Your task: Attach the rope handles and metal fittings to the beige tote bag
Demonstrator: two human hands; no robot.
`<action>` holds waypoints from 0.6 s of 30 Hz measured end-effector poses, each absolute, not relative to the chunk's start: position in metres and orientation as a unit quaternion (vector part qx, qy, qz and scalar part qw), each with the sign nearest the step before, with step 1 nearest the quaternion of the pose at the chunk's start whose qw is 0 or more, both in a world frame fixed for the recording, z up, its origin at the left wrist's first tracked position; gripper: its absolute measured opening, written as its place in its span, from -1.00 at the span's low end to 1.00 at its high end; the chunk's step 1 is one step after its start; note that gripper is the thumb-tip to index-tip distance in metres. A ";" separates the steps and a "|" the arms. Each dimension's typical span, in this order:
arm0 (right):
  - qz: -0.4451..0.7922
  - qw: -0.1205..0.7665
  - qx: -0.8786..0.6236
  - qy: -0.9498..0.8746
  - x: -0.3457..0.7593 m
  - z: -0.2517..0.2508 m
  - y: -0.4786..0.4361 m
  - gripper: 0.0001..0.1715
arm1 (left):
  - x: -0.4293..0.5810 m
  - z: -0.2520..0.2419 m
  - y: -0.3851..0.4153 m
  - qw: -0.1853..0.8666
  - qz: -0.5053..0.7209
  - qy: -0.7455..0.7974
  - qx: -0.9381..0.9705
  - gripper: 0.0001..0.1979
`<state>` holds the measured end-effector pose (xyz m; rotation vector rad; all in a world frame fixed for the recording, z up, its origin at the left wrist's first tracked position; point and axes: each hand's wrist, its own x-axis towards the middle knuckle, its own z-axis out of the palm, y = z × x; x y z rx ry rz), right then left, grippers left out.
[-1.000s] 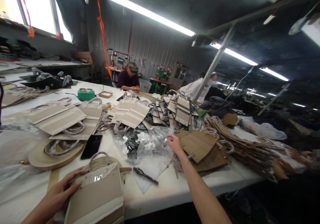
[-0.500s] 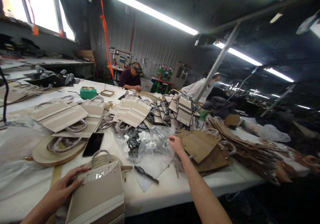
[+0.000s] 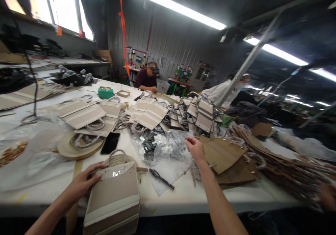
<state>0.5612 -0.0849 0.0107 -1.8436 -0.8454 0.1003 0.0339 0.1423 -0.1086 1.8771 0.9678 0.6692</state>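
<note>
My left hand lies on the top left edge of a beige and tan handbag that sits at the near edge of the white table, fingers spread along it. My right hand is stretched out over a heap of clear plastic bags with small dark and silver parts in them. Its fingers are curled together at the plastic; what they pinch is too small to make out. A dark hand tool lies on the table between my two arms.
Flat beige bag panels with wrapped handles cover the table's left and middle. Brown panels pile up on the right. A black phone lies by a round tape roll. Two people sit at the far end.
The camera has swung left, so everything has shifted to the right in the view. My right hand has curled in a little over the plastic bags. My left hand stays on the bag.
</note>
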 end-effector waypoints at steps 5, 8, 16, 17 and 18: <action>0.265 0.540 -0.674 -0.429 0.439 0.028 -0.064 -0.51 | 0.040 -0.074 0.121 0.561 0.288 0.379 0.677 -0.26; 0.399 0.498 -0.628 -0.445 0.359 0.019 -0.048 -0.62 | 0.035 -0.076 0.118 0.582 0.299 0.379 0.654 -0.31; 0.407 0.383 -0.657 -0.506 0.285 -0.031 -0.011 -0.73 | 0.031 -0.084 0.119 0.606 0.305 0.383 0.627 -0.39; 0.386 0.373 -0.667 -0.517 0.285 -0.031 -0.010 -0.73 | 0.032 -0.085 0.119 0.603 0.311 0.386 0.625 -0.43; 0.359 0.366 -0.676 -0.529 0.286 -0.030 -0.009 -0.70 | 0.034 -0.086 0.119 0.599 0.317 0.390 0.623 -0.46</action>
